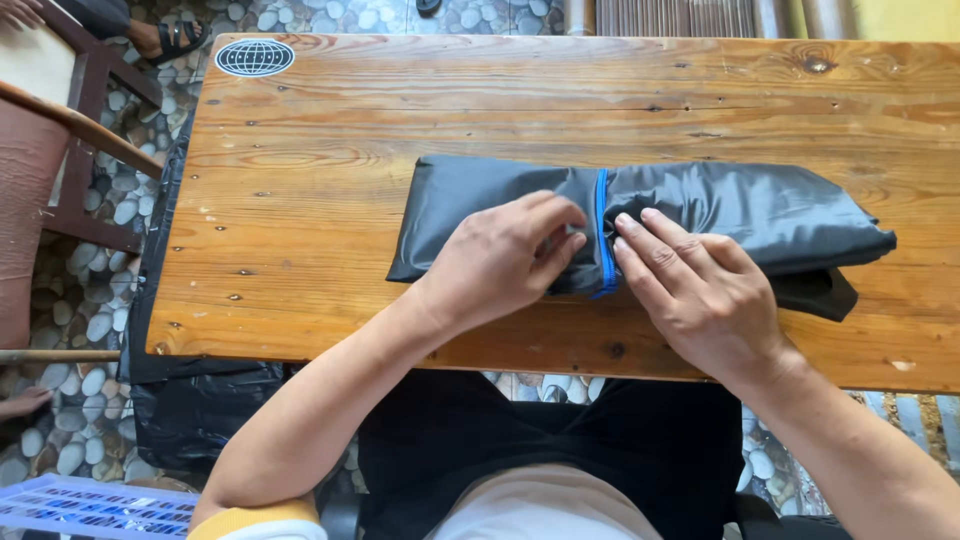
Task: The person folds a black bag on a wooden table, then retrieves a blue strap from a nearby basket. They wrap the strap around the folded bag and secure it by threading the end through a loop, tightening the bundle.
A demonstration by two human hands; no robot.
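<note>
Wooden tabletop (400,110) filled most of the frame, knots and grain visible, round globe sticker (255,57) at its upper left corner. Pebble floor (90,300) showed along the left edge and under the tabletop's near edge. Dark grey folded garment (720,205) lay centre to right of frame, flat on the tabletop, folded into a long band, with a bright blue zipper (602,235) running vertically across its middle. Left hand (500,260) rested on the garment just left of the zipper, fingers curled down and pressing into the fabric; grip looked partly closed on the cloth, a true pinch couldn't be confirmed. Right hand (700,290) lay just right of the zipper, fingers straight and together, flat on the fabric, no grip on anything. Both hands sat close, zipper between them. Black plastic bag (190,400) hung lower left below the tabletop. Blue perforated crate (90,505) at bottom left corner. Wooden chair (70,130) upper left.
</note>
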